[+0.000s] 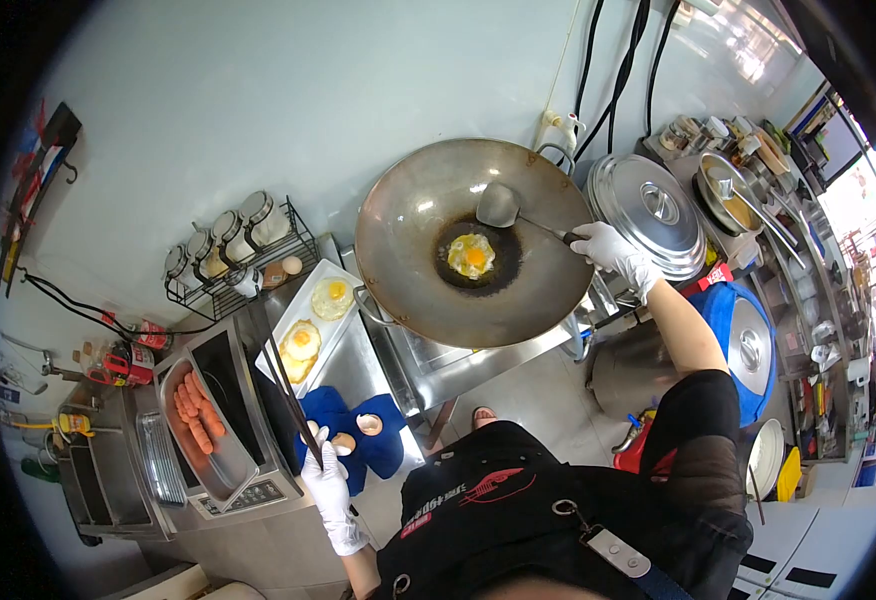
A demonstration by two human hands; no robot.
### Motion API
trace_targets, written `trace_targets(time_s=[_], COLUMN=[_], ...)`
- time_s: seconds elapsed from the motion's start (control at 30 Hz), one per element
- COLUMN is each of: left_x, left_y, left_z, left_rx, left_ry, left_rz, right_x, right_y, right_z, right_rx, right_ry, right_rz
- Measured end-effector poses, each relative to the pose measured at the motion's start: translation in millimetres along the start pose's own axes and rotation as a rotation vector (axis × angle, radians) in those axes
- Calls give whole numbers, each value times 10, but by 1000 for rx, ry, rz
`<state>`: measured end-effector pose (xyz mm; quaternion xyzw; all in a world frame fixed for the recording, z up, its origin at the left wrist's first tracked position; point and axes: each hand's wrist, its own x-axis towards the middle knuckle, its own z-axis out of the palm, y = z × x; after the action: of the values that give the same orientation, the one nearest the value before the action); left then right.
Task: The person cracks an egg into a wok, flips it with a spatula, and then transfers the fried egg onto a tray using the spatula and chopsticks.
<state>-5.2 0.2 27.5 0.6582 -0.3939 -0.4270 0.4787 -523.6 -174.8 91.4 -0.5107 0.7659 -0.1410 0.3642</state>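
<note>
My right hand [613, 255], in a white glove, is closed around the dark handle of a wok spatula [499, 206]. The spatula's blade rests in a large wok [408, 215], up and to the right of a frying egg [471, 257] with a whole yolk. My gloved left hand [329, 490] is closed on a pair of long dark chopsticks [280, 365], which point up past a white plate [330, 335]. On that plate lie two fried eggs [302, 341]. Just above the left hand, cracked eggshells [369, 424] sit on a blue cloth [386, 452].
Sausages [196, 412] lie in a metal tray [236, 478] at left. Behind the plate, a wire rack [283, 250] holds jars, with a whole egg [291, 265] beside it. A lidded pot [646, 215] stands right of the wok, and a blue-rimmed stockpot [748, 345] is near my right arm.
</note>
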Motion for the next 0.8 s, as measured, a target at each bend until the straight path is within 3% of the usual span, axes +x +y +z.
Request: trace_targets(time_s=[0.27,0.8], left_x=[40,90], left_y=[-3,-32], left_z=[39,96], left_rx=[12,6], left_ry=[-14,-16], left_rz=[15,2], right_x=[-222,-671], right_y=[-63,60], right_z=[-66,-45], right_rx=[-39,-330], right_ry=[13,300], right_rz=[43,-199])
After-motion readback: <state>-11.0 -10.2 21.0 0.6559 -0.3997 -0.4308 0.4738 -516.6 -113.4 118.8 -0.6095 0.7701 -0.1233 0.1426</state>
